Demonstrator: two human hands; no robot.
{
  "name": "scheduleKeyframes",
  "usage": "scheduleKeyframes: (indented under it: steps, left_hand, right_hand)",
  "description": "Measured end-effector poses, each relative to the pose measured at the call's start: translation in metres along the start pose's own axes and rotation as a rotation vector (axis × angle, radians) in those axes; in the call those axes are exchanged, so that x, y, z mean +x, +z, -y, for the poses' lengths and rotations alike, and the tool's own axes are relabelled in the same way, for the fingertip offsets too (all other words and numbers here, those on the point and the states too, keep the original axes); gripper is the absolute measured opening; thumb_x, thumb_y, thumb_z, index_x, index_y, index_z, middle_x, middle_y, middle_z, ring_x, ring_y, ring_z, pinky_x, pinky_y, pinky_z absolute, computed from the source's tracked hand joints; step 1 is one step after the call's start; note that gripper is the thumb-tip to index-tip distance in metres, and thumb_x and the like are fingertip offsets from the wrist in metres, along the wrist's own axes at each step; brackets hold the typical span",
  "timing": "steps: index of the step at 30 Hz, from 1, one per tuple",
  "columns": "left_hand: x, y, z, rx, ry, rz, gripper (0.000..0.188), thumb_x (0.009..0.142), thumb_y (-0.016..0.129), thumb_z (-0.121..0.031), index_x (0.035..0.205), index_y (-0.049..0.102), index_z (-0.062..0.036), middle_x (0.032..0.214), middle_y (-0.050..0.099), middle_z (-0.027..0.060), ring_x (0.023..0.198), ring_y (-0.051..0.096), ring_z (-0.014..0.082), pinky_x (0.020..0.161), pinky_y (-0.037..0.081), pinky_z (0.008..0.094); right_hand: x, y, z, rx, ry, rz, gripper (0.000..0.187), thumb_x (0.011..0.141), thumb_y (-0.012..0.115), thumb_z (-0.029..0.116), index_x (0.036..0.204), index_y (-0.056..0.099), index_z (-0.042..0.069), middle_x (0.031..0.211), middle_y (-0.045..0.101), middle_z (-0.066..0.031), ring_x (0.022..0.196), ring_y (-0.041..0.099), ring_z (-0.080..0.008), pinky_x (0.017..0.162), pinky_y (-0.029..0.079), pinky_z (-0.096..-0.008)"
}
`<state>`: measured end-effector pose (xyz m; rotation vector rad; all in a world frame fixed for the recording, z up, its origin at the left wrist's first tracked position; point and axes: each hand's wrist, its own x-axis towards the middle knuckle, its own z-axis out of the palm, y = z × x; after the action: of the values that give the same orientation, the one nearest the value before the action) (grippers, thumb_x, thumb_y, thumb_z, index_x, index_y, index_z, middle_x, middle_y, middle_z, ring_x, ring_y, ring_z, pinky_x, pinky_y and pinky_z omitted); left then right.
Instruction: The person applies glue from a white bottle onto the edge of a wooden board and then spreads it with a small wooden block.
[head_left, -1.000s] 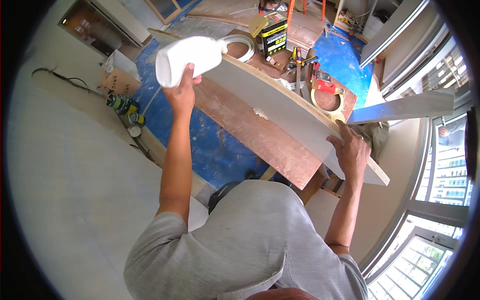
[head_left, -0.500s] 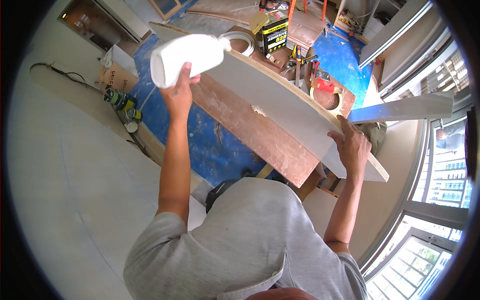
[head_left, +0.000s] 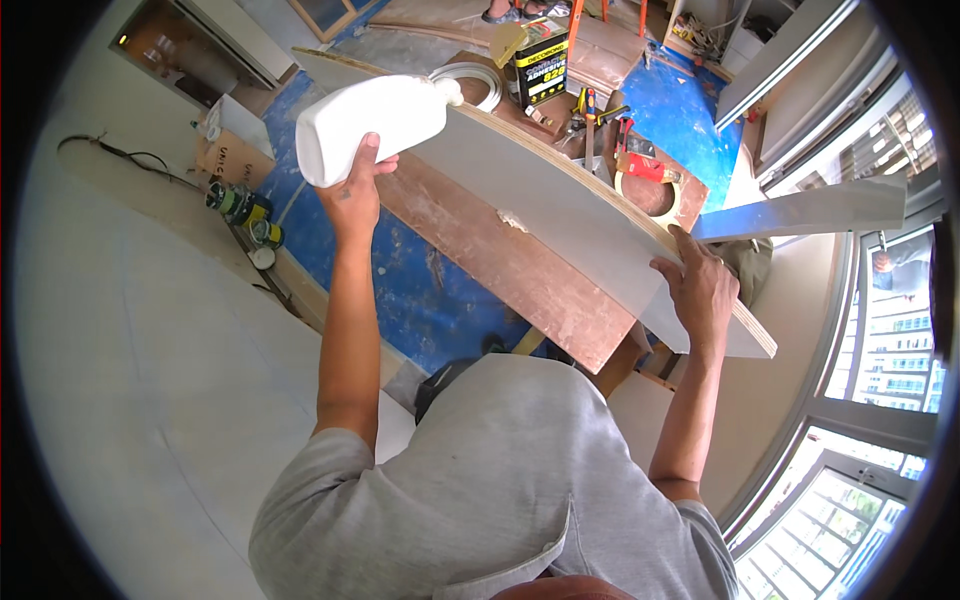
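A white plastic squeeze bottle [head_left: 375,122] lies tilted in my left hand [head_left: 353,195], its nozzle pointing right against the upper edge of a long plywood board [head_left: 590,180]. The board stands on edge, with a grey face toward me and pale layered plies along its top. Near the board's right end, my right hand [head_left: 703,285] grips that edge, thumb on the near face and fingers over the top. Below the board runs a reddish-brown plank [head_left: 510,265], with a pale lump of debris on it.
Beyond the board are a black and yellow adhesive tin [head_left: 543,65], a white cable coil [head_left: 470,85], a roll of tape [head_left: 650,200] and several hand tools [head_left: 600,115]. Blue sheeting [head_left: 430,290] covers part of the floor. Power tools [head_left: 240,205] lie left; a grey strip [head_left: 800,212] juts in right.
The bottle and my left hand have shifted slightly left and down, the nozzle still at the board's edge. My right hand keeps its grip. A person's feet now show at the top.
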<state>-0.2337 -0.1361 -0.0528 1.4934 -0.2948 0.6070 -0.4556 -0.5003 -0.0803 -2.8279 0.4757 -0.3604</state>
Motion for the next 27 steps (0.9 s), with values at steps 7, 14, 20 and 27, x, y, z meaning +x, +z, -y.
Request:
scheduleKeyframes:
  steps: [7,14,20,27]
  left_hand:
    - [0.002,-0.002,0.001,0.014,-0.013,-0.005,0.035,0.098,0.072,-0.011,0.125,0.064,0.0094,0.103,0.074,0.0161,0.076,0.073,0.0197,0.062,0.062,0.028]
    - [0.007,0.001,0.006,-0.003,-0.014,-0.032,0.035,0.098,0.073,-0.01,0.125,0.063,0.0102,0.104,0.073,0.0163,0.076,0.073,0.0198,0.063,0.063,0.0282]
    - [-0.004,0.006,-0.002,-0.003,-0.023,-0.017,0.039,0.097,0.074,-0.009,0.128,0.061,0.01,0.106,0.073,0.0165,0.076,0.073,0.0201,0.062,0.064,0.0289]
    - [-0.019,0.012,-0.009,-0.043,-0.004,0.083,0.045,0.097,0.075,-0.013,0.132,0.058,0.0094,0.108,0.072,0.0172,0.075,0.073,0.0209,0.062,0.064,0.0289]
  right_hand:
    - [0.002,-0.003,0.001,-0.002,0.026,0.023,0.052,0.085,0.079,0.038,0.132,0.069,0.018,0.111,0.076,-0.0085,0.098,0.073,-0.0329,0.079,0.053,-0.0485]
    - [0.002,0.002,-0.002,0.01,-0.006,-0.02,0.053,0.085,0.08,0.038,0.132,0.069,0.018,0.112,0.076,-0.009,0.098,0.073,-0.0332,0.08,0.053,-0.0483]
    - [0.005,-0.003,-0.002,0.016,0.025,0.02,0.054,0.085,0.08,0.038,0.133,0.068,0.018,0.112,0.076,-0.0097,0.098,0.073,-0.0333,0.079,0.053,-0.0486]
    - [0.007,-0.003,-0.004,0.011,0.026,0.038,0.055,0.085,0.079,0.039,0.134,0.067,0.017,0.111,0.076,-0.0103,0.097,0.073,-0.0336,0.078,0.053,-0.048]
